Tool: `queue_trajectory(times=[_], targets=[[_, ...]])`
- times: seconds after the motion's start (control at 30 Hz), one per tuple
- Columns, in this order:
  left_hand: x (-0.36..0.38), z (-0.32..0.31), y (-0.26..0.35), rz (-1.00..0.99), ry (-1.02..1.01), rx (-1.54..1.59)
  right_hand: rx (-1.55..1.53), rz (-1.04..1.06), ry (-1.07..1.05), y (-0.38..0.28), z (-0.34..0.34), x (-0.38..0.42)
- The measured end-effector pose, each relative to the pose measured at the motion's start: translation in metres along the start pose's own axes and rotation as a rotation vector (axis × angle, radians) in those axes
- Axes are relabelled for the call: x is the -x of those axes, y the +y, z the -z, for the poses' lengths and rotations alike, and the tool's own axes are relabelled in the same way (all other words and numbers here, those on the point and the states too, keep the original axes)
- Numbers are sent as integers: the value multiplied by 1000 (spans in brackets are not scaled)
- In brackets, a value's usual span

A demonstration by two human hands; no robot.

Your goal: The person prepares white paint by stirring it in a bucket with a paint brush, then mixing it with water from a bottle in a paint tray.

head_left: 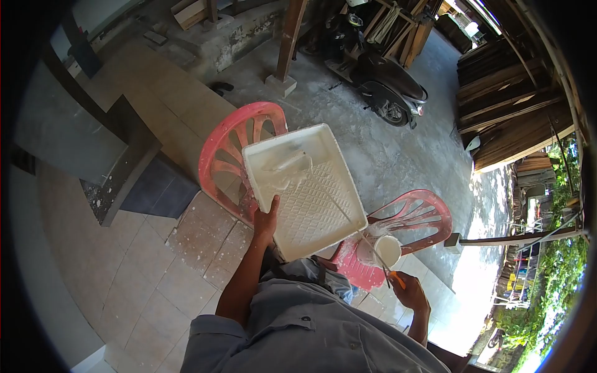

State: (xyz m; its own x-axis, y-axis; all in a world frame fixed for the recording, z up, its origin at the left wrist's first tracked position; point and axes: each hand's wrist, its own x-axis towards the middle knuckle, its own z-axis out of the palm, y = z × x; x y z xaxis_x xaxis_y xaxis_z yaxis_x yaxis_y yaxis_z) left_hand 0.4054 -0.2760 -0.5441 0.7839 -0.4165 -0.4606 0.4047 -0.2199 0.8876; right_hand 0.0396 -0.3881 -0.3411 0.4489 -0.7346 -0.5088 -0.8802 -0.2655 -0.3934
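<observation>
My left hand point(266, 219) grips the left edge of a paint-coated white paint tray point(314, 217) with a ribbed ramp, the thumb over the rim. The tray is tilted in front of my body. In its far end lies a paint roller point(291, 165) covered in white paint, its long metal rod crossing the tray towards me. My right hand point(413, 294) is closed around the roller's orange handle point(397, 280). Just beyond that hand, a white bucket point(388, 251) stands on the paint-spattered seat of a red plastic chair point(429, 214).
Another red plastic chair point(217, 146) stands behind the tray at the left. A dark scooter point(388, 84) is parked farther back, near a wooden post point(290, 43). Stacked boards point(507, 105) line the right. Paint spots mark the tiled floor point(202, 233).
</observation>
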Motion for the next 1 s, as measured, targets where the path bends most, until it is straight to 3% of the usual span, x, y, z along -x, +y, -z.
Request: queue_trajectory(times=[0.1,0.33,0.57,0.87,1.0], targets=[[-3,2,2,-12,-34,37,-16,-74,27,-10,1,-2],[8,6,20,-45,22,42,-21,63,-50,-7,-8,-3],[12,7,15,11,19,45,26,-154,-58,-13,18,-10],[13,7,14,60,62,58,41,58,-89,6,17,-34],[11,7,9,-21,99,63,-40,-74,-68,-16,33,-31]])
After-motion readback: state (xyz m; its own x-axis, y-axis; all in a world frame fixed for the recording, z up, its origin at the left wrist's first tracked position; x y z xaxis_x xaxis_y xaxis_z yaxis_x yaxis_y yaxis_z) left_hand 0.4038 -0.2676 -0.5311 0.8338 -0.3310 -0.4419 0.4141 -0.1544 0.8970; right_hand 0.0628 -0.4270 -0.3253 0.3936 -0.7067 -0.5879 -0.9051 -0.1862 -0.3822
